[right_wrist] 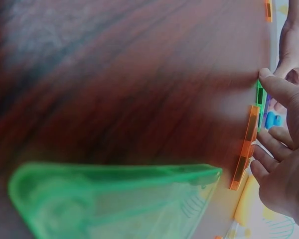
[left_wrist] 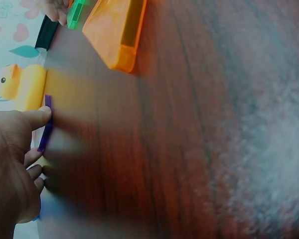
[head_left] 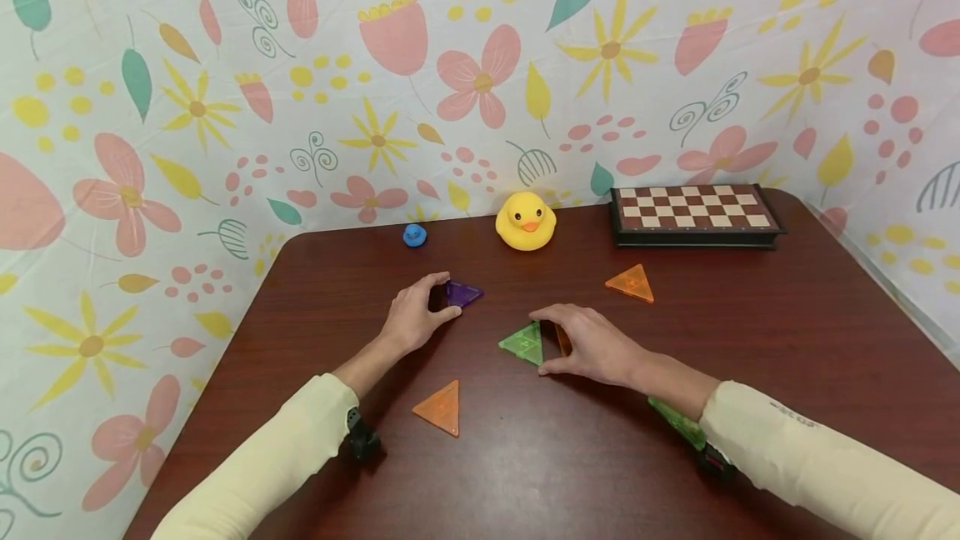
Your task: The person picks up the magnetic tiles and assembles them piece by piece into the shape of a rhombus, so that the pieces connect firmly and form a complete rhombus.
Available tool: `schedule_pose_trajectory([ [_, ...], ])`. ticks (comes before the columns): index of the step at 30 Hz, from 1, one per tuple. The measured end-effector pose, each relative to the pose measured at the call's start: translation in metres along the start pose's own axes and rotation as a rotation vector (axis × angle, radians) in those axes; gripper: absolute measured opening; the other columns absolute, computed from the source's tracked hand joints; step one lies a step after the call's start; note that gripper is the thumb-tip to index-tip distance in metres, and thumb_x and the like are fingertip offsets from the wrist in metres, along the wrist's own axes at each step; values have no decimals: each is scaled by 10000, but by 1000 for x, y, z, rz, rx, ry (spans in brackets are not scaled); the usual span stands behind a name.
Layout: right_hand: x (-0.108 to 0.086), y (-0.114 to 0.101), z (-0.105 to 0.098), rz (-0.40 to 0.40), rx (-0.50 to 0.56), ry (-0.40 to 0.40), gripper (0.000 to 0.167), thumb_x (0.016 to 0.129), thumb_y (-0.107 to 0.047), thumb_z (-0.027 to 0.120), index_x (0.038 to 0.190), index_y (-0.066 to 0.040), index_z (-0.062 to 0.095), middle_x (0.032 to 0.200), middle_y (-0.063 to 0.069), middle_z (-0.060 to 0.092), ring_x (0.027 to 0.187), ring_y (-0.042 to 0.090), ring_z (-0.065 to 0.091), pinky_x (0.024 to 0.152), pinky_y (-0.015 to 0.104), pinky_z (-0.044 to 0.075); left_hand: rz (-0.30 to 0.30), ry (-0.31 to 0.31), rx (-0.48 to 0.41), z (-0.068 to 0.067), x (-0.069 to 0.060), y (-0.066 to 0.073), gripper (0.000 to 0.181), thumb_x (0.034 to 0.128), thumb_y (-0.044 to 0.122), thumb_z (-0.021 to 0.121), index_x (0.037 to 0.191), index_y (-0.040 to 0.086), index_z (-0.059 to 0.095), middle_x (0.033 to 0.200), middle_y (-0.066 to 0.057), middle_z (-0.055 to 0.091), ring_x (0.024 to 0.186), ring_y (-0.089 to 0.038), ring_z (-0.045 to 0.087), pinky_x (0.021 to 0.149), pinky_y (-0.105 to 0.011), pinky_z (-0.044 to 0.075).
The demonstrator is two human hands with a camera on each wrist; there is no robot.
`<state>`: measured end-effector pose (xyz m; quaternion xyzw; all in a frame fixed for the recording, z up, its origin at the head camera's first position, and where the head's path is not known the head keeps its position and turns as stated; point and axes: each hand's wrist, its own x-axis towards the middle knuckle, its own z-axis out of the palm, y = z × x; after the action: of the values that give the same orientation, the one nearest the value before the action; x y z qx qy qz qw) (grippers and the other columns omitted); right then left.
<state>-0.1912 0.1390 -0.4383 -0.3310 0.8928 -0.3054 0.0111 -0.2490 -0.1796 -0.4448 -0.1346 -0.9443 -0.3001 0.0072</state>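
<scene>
Left hand [head_left: 411,317]: thumb and finger partly spread, pinching the purple triangle [head_left: 465,295] over the table [head_left: 540,465], left of the yellow duck [head_left: 526,223]. Right hand [head_left: 596,346]: thumb and forefinger wider apart, gripping the green triangle [head_left: 523,344] — an orange triangle [head_left: 562,341] sits just beside it, within the hand's curve.

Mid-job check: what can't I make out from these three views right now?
Head: most of an orange triangle, covered by the right grip.
Head: part of a green triangle, hidden by the right forearm.
Head: the sleeve lettering, too small to read.
Right wrist: the blurred near green tile, cut off by the bottom edge.
Left wrist: the small blue toy, mostly covered by the left grip.
</scene>
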Motion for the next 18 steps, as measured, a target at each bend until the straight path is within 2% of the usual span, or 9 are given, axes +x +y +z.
schedule_pose_trajectory([
  [8,1,1,0,7,-3,-2,727,833,-247,947,1421,19,615,1384,166,661,1229,313,647,1024,508,555,2,-3,1,-3,3,2,662,951,268,839,1516,69,558,1467,-127,628,1405,-323,545,1173,-527,412],
  [12,2,1,0,11,-5,-6,712,836,-245,945,1416,10,621,1380,163,664,1231,313,646,1026,512,553,10,-2,-39,-3,3,1,660,936,232,856,1507,73,565,1453,-126,638,1368,-307,584,1157,-504,439],
  [18,2,0,1,15,-2,-12,709,839,-230,941,1424,8,618,1388,163,661,1253,322,641,1039,516,544,27,1,-116,-3,3,2,662,909,134,871,1495,70,570,1421,-109,622,1211,-286,682,1041,-448,548],
])
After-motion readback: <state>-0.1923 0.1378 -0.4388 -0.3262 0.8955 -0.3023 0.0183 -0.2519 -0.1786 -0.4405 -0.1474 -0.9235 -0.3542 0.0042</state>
